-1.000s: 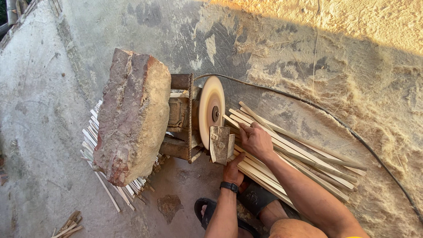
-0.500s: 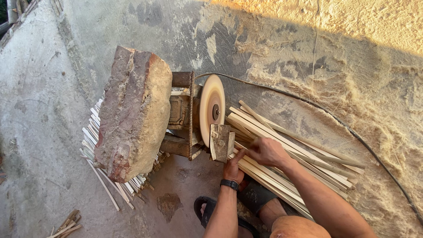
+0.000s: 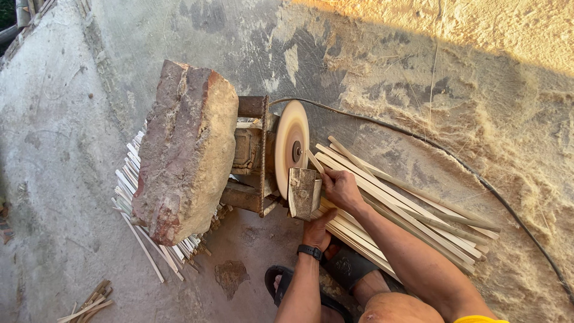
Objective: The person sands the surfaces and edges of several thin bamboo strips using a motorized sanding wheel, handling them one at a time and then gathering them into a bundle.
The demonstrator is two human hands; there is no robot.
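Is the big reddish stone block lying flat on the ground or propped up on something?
Propped up: the stone block rests on the metal frame beside the sanding disc, and over a pile of thin wooden strips, tilted rather than flat.

wooden guide block (image 3: 303, 191): weathered, upright, just beside sanding disc (image 3: 291, 149) | wooden strip (image 3: 315, 162): thin, pale, tilted toward disc face | strip pile (image 3: 412, 215): long pale slats, fanned on ground, right of block

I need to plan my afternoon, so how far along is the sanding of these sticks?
Looks done: a stack of pale sticks lies left of the big stone block. In hand: the right hand feeds one stick to the sanding disc; the left hand sits below the wooden guide block. Left: a large pile of sticks on the right.
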